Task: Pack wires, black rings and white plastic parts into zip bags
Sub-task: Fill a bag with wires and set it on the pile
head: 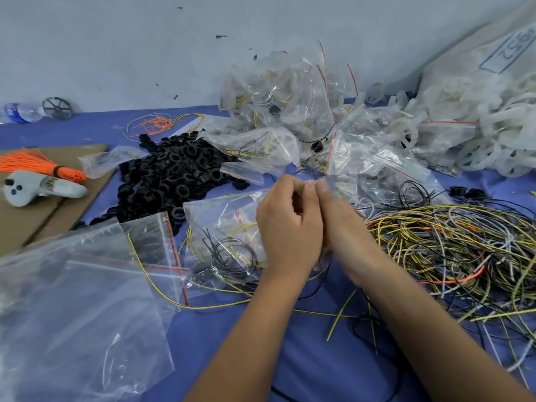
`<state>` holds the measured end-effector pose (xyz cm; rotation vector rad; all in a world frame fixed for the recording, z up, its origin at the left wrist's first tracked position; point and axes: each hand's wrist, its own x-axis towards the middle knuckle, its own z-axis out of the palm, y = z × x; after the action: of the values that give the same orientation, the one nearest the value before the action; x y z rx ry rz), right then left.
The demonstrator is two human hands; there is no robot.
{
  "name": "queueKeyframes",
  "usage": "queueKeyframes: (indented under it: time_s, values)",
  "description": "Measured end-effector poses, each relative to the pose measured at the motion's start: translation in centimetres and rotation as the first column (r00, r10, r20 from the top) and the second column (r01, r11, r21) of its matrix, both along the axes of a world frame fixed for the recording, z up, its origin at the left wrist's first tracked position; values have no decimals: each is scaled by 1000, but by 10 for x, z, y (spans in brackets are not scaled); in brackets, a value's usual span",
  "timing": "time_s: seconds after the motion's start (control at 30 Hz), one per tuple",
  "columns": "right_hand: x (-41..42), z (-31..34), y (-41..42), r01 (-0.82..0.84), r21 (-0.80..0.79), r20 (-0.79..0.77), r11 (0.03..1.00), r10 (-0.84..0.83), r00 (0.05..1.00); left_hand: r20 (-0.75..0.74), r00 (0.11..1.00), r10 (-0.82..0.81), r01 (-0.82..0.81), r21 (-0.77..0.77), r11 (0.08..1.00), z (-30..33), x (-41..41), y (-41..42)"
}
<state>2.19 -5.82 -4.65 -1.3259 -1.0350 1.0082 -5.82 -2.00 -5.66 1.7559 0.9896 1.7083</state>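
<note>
Both hands raised together over the blue table cover, knuckles nearly touching. Left hand curled, fingers and thumb pinching the top edge of a small clear zip bag; right hand curled too, fingertips pinching the same edge right beside the left thumb. Bag hanging below and left of the left hand, holding coiled black and yellow-green wires. Contents behind the hands hidden.

Right of the right hand: big loose tangle of wires, yellow-green, grey, black, one orange, spread over the cover. Left of and beyond the left hand: heap of black rings. Straight beyond both hands: mound of filled zip bags with red seal lines, stacked toward the wall. Far right beyond the right hand: pile of white plastic parts, wheel-shaped, partly under a large whitish sack with blue writing.

Near left, below the left forearm: stack of empty zip bags, a yellow-green wire lying across them. Far left: cardboard sheet carrying an orange wire bundle and a white handheld controller. Farther back left, by the wall: plastic bottle lying down, beside a dark wheel-shaped part. Short cut wire pieces scattered near the right forearm.
</note>
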Motion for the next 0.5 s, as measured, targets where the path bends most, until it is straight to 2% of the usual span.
queueKeyframes:
  time_s: [0.03, 0.07, 0.1, 0.17, 0.2, 0.23, 0.27, 0.3, 0.33, 0.37, 0.43, 0.5]
  values:
    - [-1, 0, 0, 30, -9, 98, 1000, -29, 995, 3, 1000, -5, 5, -13, 1000, 0, 0, 0]
    - [-1, -2, 2, 7, -44, 51, 999, -5, 999, 9, 1000, -12, 12, -23, 1000, -1, 0, 2]
    - [-1, -3, 2, -92, -87, -129, 992, 81, 988, 16, 1000, -17, 18, -28, 999, -1, 0, 3]
    - [0, 1, 0, -294, -48, -464, 955, 240, 853, 34, 999, -21, 21, -24, 999, -2, 0, 5]
    - [-1, 3, -1, -325, -10, -529, 945, 271, 804, 46, 999, -19, 20, -21, 1000, -2, 0, 4]
    - [-3, 4, -2, -302, 3, -504, 953, 262, 823, 62, 998, -15, 17, -24, 1000, -1, -1, 4]
    - [-3, 1, -3, -228, 12, -358, 974, 217, 908, 80, 997, -7, 10, -36, 999, -2, 0, 4]
    - [-4, 0, -2, -111, 27, -124, 993, 113, 986, 96, 995, 6, -1, -53, 999, -2, 0, 5]
    - [-5, 2, -3, 26, 104, 108, 994, -38, 993, 107, 994, 20, -11, -79, 997, -3, 0, 5]
    - [-3, 2, -3, 131, 204, 247, 970, -180, 952, 113, 993, 28, -15, -113, 994, -4, 0, 7]
    - [8, 2, -1, 294, 323, 278, 900, -387, 879, 107, 994, 18, 3, -198, 980, -8, 1, 10]
    - [28, 2, -2, 407, 418, 397, 812, -566, 723, 69, 998, -12, 31, -295, 955, -11, 3, 13]
